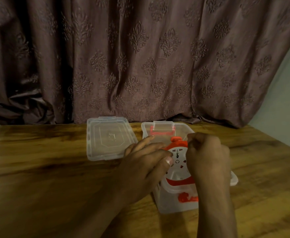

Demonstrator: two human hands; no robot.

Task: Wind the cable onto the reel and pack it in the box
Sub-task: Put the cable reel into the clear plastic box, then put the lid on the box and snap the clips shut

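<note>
Both hands (149, 162) on boxed reel (177, 160)

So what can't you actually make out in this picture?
Head view only:
- Cable: not visible; the reel sits in the box and both hands cover its sides.
- Right hand: its curled fingers face away, so whether it grips anything is unclear.
- Left hand: fingertips on the reel's face; grip unclear.
- Socket markings on the reel: too small and dim.
- Lid: embossed centre mark unreadable.

Red-white reel (177, 160) inside clear box (175, 203)
</note>
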